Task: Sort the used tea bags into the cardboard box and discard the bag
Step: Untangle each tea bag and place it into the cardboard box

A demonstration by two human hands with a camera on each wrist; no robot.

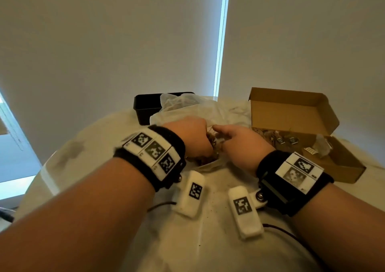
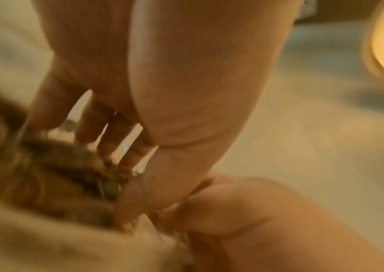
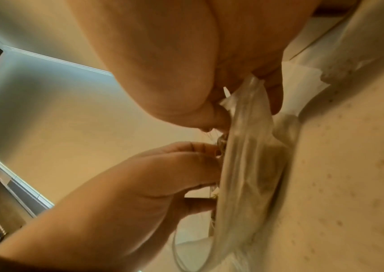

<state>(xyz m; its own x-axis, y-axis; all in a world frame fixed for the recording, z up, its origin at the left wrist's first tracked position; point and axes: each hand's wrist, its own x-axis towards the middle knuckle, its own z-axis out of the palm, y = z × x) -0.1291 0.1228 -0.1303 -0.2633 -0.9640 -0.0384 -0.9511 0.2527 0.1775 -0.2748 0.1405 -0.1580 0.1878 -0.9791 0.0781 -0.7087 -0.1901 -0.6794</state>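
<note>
A crumpled clear plastic bag (image 1: pixel 208 109) lies mid-table with a heap of brown used tea bags (image 1: pixel 208 159) at its mouth. My left hand (image 1: pixel 210 144) reaches into that mouth; in the left wrist view its fingers and thumb (image 2: pixel 125 180) pinch the tea bags (image 2: pixel 65 165). My right hand (image 1: pixel 223 140) is right beside it, and in the right wrist view it (image 3: pixel 251 103) pinches the plastic bag's edge (image 3: pixel 249 147). The open cardboard box (image 1: pixel 341 171) stands to the right with several tea bags (image 1: pixel 279 139) inside.
A black bin (image 1: pixel 143 109) stands behind the plastic bag at the table's far edge. The round table wears a stained white cloth (image 1: pixel 208 240) sprinkled with tea crumbs. White tags (image 1: pixel 191 192) hang under both wristbands, and thin cables trail near the front.
</note>
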